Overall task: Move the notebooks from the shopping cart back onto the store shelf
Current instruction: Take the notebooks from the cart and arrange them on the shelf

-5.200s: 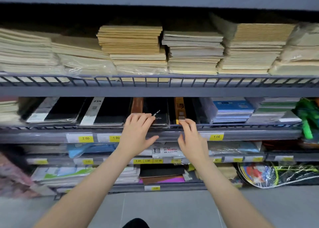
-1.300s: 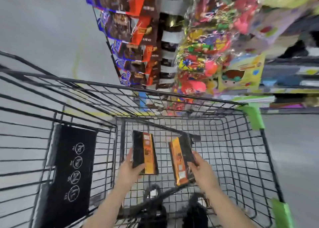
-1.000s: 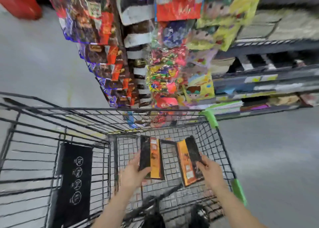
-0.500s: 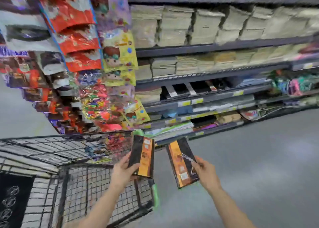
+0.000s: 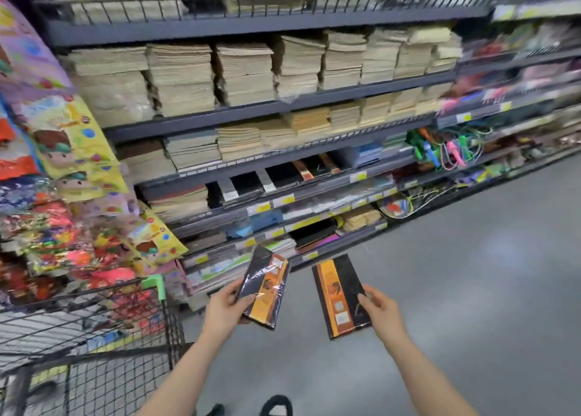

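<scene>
My left hand [image 5: 224, 307] grips a black-and-orange notebook [image 5: 265, 289] wrapped in shiny film, held tilted over the floor just right of the cart. In my right hand [image 5: 382, 313] is a second black-and-orange notebook [image 5: 339, 299], held by its right edge. Both notebooks hang in front of the lower shelves. The black wire shopping cart [image 5: 94, 337] stands at the lower left, with a green corner guard [image 5: 154, 285]. Further up, the store shelf [image 5: 283, 192] carries a row of black and brown notebooks lying flat.
Upper shelves hold tall stacks of beige paper notebooks [image 5: 245, 72]. Colourful bagged toys and snacks [image 5: 63, 195] hang on the left beside the cart. Skipping ropes [image 5: 446, 145] and other goods fill the shelves to the right. Grey floor [image 5: 471, 274] stretches right; my shoes show at the bottom.
I lifted both notebooks out of the cart and turned right toward the shelving. The cart has slid to the lower left of view and the shelves now fill the upper frame.
</scene>
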Available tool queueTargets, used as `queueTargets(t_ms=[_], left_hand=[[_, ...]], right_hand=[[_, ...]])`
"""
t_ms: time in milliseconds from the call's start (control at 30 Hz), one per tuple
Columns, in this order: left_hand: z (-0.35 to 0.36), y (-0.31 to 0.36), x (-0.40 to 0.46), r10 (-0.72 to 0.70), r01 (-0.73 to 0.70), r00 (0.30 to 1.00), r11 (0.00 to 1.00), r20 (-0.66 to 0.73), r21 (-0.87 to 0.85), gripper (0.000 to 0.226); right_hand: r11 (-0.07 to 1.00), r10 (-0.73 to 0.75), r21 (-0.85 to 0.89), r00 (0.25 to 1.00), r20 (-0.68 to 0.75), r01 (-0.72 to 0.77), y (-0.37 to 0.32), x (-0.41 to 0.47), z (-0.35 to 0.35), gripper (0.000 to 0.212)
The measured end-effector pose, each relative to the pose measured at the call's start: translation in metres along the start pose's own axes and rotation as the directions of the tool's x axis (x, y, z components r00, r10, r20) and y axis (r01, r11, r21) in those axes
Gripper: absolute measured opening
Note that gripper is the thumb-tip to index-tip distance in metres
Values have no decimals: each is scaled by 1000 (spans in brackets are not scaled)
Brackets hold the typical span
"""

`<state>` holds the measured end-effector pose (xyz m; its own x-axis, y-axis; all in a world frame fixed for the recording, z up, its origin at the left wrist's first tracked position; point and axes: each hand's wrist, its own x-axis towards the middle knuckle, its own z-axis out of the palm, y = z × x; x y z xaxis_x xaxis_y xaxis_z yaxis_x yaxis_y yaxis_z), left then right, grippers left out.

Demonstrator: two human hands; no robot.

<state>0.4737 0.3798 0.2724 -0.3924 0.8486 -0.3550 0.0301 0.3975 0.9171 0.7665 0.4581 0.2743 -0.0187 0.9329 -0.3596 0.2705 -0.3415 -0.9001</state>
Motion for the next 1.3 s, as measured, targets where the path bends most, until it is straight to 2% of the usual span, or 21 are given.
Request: queueTargets(t_ms=[100,233,333,433,533,733,867,1033,1133,1300], left_hand=[[26,17,28,-17,17,999,1000,29,9,38],[65,39,78,-30,31,998,999,54,-20,36],[93,56,126,-26,28,997,999,76,-36,45],[115,81,171,8,-6,997,1000,76,-22,36],[133,104,208,29,-29,996,1000,87,0,38],[159,126,255,21,-22,999,999,30,43,43],[176,126,268,-12,14,999,999,-46,34,44],[197,121,268,-40,24,978,997,-203,-79,42],[213,123,263,-23,-26,952,988,-306,-155,42],[227,134,276,46,-135,908,973,-417,-187,33]], right_hand=[[993,61,97,998,2,-61,-11,24,-20,17],[966,154,206,988,25,-155,-27,78,-41,25],[972,131,192,991,23,-133,-44,125,-56,27],[979,123,165,992,16,-124,-68,172,-68,28],[982,114,153,993,15,-115,-85,216,-76,26],[982,129,132,990,52,-135,-96,290,-89,33],[985,141,81,984,107,-150,-103,336,-104,35],[993,110,4,962,251,-115,-110,410,-118,37],[996,88,-39,941,328,-79,-114,449,-122,37],[998,58,-55,920,386,-40,-103,497,-116,31]])
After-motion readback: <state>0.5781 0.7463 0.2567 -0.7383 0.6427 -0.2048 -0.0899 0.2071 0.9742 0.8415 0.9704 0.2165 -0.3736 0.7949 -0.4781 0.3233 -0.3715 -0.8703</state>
